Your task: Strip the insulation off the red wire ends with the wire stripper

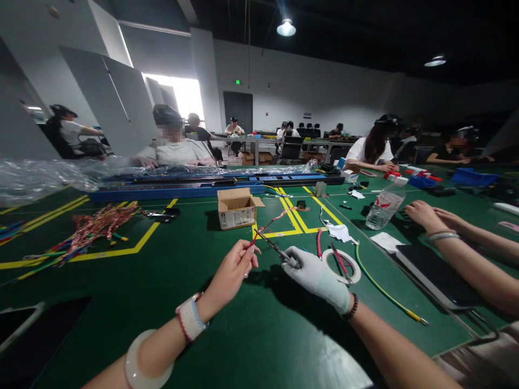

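My left hand, bare, pinches a red wire between thumb and fingers. Frayed bare copper strands run from near the wire towards the far side of the table. My right hand wears a whitish glove and grips a slim metal hand tool; I cannot tell whether it is pliers or scissors. The tool's tip meets the red wire just beyond my left fingers. Beside the gloved hand lie a roll of white tape and a red-handled tool.
A small open cardboard box stands ahead. Copper wire scraps are heaped at left. A green-yellow cable, a tilted water bottle and a dark tablet-like device lie right. A co-worker's hands are beside the bottle.
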Demonstrator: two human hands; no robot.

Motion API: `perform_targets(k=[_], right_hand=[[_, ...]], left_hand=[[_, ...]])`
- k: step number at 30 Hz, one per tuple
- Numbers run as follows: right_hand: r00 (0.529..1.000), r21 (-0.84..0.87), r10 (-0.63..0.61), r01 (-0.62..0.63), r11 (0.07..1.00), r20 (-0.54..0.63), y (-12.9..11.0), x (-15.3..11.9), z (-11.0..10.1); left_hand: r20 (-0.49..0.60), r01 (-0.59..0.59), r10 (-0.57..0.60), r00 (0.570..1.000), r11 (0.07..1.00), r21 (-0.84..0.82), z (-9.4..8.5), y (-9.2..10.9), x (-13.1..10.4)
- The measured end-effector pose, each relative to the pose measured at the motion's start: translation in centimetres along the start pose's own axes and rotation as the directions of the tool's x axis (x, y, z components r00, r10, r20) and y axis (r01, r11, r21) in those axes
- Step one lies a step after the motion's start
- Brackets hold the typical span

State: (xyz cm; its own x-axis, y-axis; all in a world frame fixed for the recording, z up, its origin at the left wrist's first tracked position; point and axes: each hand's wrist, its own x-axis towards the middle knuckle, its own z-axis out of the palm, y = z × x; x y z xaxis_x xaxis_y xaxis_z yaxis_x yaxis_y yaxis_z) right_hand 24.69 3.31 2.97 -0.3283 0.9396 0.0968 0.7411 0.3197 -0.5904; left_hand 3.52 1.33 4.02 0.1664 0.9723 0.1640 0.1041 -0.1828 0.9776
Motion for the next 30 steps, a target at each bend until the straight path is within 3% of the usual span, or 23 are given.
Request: perform_targets(k=[6, 10, 14, 17, 22, 26, 30], right_hand=[[0.995, -0.056, -0.045, 0.04, 0.998, -0.093, 0.8, 0.4, 0.1], [0.995, -0.106, -0.087, 0.081, 0.991, -0.053, 1.1, 0.4, 0.1], [0.984, -0.146, -0.175, 0.17, 0.974, -0.019, 0.5, 0.0, -0.1], [0.971, -0.161, -0.239, 0.233, 0.959, -0.022, 0.1, -0.1, -0.3], [0.962, -0.135, -0.272, 0.266, 0.955, -0.028, 0.9, 0.2, -0.1], [0.973, -0.135, -0.224, 0.215, 0.967, -0.051, 2.0, 0.6, 0.2], [0.965, -0.167, -0.254, 0.24, 0.956, -0.07, 2.3, 0.7, 0.2]], left_hand=[[0.038, -0.044, 0.038, 0.999, 0.983, 0.177, -1.0, 0.8, -0.2], [0.056, -0.094, 0.078, 0.995, 0.919, 0.383, -2.0, 1.6, -0.2], [0.102, -0.105, 0.067, 0.992, 0.897, 0.429, -2.6, 2.7, -0.1], [0.155, -0.079, 0.023, 0.988, 0.926, 0.37, -2.9, 3.3, -0.1], [0.286, 0.083, -0.117, 0.951, 0.988, 0.127, -3.2, 3.6, 0.2], [0.387, 0.153, -0.135, 0.912, 0.988, -0.015, -3.3, 3.3, 0.2], [0.436, 0.241, -0.183, 0.881, 0.967, -0.08, -3.3, 2.9, 0.1]])
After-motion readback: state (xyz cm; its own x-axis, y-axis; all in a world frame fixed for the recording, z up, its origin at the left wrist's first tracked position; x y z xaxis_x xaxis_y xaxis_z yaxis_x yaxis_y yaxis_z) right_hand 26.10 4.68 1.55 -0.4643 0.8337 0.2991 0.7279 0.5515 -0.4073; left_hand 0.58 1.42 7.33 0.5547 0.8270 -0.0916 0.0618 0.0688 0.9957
